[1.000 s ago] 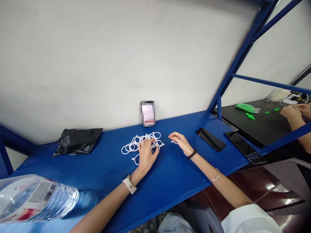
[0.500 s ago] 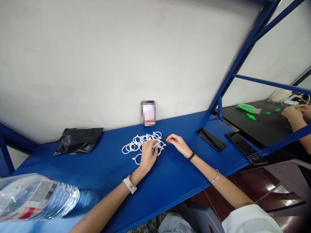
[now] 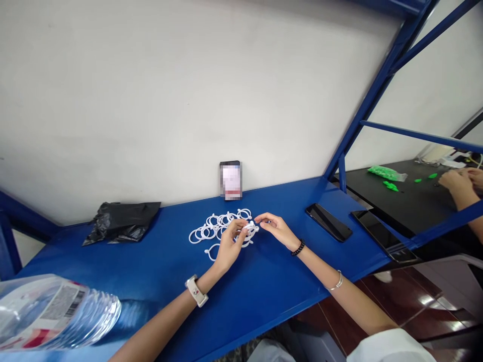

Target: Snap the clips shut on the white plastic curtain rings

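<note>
A loose cluster of white plastic curtain rings (image 3: 203,232), each with a small knob, lies on the blue table (image 3: 264,301). My left hand (image 3: 231,245), with a watch on its wrist, is over the right side of the cluster. Thumb and fingers pinch one white curtain ring (image 3: 250,226), lifted slightly above the others. Just right of that ring is my right hand (image 3: 278,231), its fingers bent and a little apart from the thumb, with nothing visible between them. Some rings behind the left hand are partly hidden.
A phone-like device (image 3: 231,181) with a blurred screen leans on the wall. Two dark phones (image 3: 329,222) lie at right. A black plastic bag (image 3: 123,221) and a large clear bottle (image 3: 56,311) are at left. Another person's hands (image 3: 458,182) work near green pieces (image 3: 390,186).
My left hand has turned up from the pile and now has a curtain ring raised in its fingers. My right hand stays close by, its fingers nearer the ring.
</note>
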Demonstrator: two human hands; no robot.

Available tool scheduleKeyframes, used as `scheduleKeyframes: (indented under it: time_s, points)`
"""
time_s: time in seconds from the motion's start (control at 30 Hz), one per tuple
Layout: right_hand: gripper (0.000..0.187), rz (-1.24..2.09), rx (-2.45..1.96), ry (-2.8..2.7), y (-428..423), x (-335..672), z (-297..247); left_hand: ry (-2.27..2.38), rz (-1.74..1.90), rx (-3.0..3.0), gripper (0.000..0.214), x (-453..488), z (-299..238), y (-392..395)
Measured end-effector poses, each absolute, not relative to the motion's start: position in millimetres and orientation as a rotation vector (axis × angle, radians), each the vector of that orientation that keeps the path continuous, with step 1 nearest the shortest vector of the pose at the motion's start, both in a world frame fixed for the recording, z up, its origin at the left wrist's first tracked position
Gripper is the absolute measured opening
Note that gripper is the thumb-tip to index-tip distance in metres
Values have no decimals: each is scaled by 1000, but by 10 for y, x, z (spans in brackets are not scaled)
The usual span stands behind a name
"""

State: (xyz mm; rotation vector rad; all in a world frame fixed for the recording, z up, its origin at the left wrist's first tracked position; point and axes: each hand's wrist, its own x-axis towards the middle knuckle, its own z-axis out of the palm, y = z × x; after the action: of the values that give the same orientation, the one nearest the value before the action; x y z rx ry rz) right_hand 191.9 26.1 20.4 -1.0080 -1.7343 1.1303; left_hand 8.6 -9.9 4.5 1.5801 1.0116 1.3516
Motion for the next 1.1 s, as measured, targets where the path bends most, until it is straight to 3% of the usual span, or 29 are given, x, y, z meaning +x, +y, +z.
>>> scheduleKeyframes:
  time_s: [0.13,0.33,0.53,0.77,0.93,1.1]
  points:
    - [19,1114,-997,-1782,268,1919,184,1010,1356,1499,22,18,106,-4]
    - [19,915,-1129,-1737,321,2014,221,1415,1390,1733,15,-338,321,212]
    - [18,520,-1322,-1868,439,2192,190,1877,758,2297,21,-563,500,241]
    - [17,420,-1376,-1983,429,2181,165,1891,246,2486,29,-655,581,225]
    - [14,327,-1415,-2049,407,2171,185,1856,70,2508,29,-681,623,212]
    - [6,186,-1524,-2160,438,2282,154,1834,155,2466,20,-701,683,185]
